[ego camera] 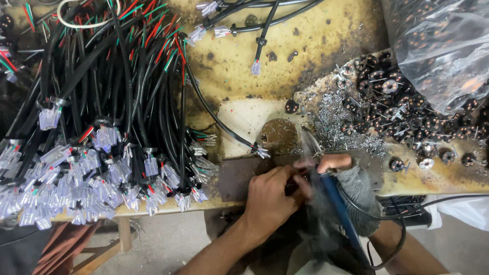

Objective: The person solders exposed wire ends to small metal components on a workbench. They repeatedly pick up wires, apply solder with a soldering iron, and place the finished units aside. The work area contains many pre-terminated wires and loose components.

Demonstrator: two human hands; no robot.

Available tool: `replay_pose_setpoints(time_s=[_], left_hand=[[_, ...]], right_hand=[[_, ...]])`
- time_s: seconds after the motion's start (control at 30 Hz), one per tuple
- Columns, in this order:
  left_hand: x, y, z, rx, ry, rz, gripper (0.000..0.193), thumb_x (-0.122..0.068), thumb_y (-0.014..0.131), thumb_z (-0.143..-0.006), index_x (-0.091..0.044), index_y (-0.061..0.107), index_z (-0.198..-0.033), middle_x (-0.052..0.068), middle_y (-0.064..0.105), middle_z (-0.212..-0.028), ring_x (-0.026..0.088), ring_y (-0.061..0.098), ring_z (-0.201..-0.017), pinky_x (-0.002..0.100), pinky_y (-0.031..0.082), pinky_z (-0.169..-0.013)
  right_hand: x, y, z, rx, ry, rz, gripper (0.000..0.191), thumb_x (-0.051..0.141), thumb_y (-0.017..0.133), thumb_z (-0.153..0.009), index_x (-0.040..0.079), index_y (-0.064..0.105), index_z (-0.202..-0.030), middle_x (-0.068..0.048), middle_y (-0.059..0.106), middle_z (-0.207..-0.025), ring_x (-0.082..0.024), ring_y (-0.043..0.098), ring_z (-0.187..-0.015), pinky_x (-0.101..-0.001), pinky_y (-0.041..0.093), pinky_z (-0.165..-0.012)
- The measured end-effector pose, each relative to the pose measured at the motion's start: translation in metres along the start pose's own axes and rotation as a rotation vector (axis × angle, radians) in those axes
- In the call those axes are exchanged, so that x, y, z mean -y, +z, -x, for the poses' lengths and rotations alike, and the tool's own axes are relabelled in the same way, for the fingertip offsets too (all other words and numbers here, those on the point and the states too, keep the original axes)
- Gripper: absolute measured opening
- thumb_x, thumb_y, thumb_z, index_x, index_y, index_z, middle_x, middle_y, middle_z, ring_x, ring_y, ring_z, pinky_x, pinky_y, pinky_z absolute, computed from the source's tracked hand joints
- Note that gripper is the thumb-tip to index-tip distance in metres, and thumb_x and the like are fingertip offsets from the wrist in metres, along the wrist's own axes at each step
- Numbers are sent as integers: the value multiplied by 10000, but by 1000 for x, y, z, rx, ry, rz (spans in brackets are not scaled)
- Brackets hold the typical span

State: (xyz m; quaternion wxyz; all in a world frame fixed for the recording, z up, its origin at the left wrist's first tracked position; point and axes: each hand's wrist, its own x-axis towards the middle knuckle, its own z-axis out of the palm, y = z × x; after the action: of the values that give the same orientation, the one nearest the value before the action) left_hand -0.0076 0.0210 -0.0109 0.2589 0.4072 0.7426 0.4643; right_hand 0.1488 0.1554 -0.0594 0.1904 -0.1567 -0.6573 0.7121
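Left hand [271, 196] is curled tight at the bench edge, fingertips pinching a small dark part against the metal plate [236, 177], tho we can't tell what the part is exactly, it's hidden under the knuckles. Right hand [344, 176], wrapped in grey cloth, is closed round a blue-handled tool [334, 203], prob. a soldering iron w/ its cord trailing off, tip blurred right by the left fingertips. We reckon the part's light, rigid and fiddly, so it wants gripping by its edges, clear of the hot tip. Off to the left sits a big heap of black cables [104, 109] w/ clear connectors, springy stuff. Right side: scattered black round parts [397, 105], metal shavings and a plastic bag [454, 21].
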Motion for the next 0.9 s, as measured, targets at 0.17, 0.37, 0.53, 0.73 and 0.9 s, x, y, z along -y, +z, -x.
replay_pose_setpoints(time_s=[0.17, 0.37, 0.53, 0.73, 0.9], left_hand=[[-5, 1, -4, 36, -54, 12, 241, -164, 820, -772, -33, 697, -932, 156, 705, -834, 345, 696, -752, 430, 541, -661], [-3, -9, -1, -33, -77, 384, 195, -54, 802, -791, -4, 740, -968, 125, 672, -894, 210, 658, -747, 314, 513, -633], [-6, -1, 6, -207, 55, 270, 139, -78, 839, -872, -22, 780, -985, 89, 716, -910, 172, 703, -782, 287, 548, -682], [-5, 2, 10, -199, -53, 267, 128, -70, 822, -822, -7, 777, -924, 109, 721, -881, 187, 691, -701, 291, 536, -613], [-4, -4, 13, -200, 229, 115, 132, -71, 799, -852, -24, 733, -957, 125, 696, -925, 244, 711, -764, 324, 582, -676]], right_hand=[[-49, -34, 16, 115, 234, -322, 112, 41, 603, -976, -38, 610, -1055, -183, 661, -1163, -212, 639, -999, -299, 540, -867], [-70, -59, 30, 14, 600, -335, 188, 109, 557, -955, -13, 695, -992, -136, 717, -961, -162, 665, -809, -287, 545, -725], [-37, -18, 32, -119, 11, 538, 184, 135, 691, -919, 19, 558, -974, -59, 644, -882, -119, 586, -791, -276, 433, -708], [-7, 0, 10, -132, 291, 476, 71, 152, 710, -945, 84, 707, -922, 2, 694, -820, -114, 612, -755, -253, 460, -727], [-10, -6, 10, -215, 362, 399, 299, 205, 772, -838, 78, 520, -937, 46, 734, -836, -98, 661, -820, -245, 493, -790]])
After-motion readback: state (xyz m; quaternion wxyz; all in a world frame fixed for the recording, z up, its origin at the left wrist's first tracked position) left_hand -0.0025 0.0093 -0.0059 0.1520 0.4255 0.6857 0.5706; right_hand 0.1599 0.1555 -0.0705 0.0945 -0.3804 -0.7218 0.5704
